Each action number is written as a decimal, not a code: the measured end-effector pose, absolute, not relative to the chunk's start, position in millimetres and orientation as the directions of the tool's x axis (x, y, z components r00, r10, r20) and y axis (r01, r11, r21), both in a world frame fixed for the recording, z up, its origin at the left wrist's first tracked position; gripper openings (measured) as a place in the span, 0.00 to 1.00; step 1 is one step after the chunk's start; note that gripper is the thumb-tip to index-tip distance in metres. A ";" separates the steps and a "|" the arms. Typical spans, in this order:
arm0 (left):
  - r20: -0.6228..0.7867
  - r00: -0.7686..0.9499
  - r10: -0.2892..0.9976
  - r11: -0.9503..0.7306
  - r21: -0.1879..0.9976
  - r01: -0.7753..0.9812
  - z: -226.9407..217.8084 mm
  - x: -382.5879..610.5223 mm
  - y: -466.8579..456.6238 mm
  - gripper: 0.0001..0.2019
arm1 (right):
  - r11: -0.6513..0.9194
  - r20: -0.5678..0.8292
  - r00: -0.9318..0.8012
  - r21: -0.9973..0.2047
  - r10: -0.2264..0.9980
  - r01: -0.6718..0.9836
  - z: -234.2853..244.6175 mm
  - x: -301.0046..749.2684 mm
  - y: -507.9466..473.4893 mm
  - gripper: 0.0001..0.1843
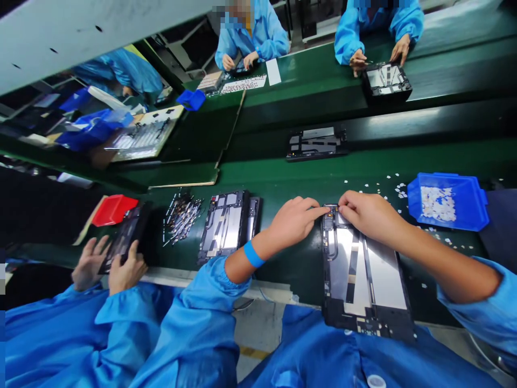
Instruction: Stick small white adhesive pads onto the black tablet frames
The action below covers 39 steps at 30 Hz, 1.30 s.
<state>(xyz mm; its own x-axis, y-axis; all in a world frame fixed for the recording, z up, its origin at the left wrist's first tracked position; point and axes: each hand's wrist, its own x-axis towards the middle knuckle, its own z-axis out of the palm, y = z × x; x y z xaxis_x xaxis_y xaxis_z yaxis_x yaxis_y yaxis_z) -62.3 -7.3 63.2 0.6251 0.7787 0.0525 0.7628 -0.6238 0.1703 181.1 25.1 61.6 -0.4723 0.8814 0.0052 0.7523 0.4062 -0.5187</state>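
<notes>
An opened tablet (383,275) lies in front of me, its silver battery plates, black frame and cables exposed. Its near end overhangs the bench edge. My left hand (294,221), with a blue band on the wrist, touches the tablet's far left corner with a stretched index finger; the other fingers are loosely bent. At the same far edge, my right hand (365,213) has thumb and fingers pinched together over the corner. Whatever they pinch is hidden. Right of it stands a blue tray (479,207) holding small white pieces, with more of these scattered around.
More opened tablets (224,226) stand to my left, beside a pile of thin strips (181,218). Another tablet (317,143) lies on the middle strip. A co-worker's hands (127,272) hold a tablet at far left, near a red tray (114,210). Other people work across the bench.
</notes>
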 end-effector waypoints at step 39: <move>0.081 0.691 0.718 -0.655 0.411 0.634 68.9 -76.8 22.1 0.26 | 0.790 0.281 -0.741 -0.141 0.610 0.597 28.7 201.2 0.9 0.23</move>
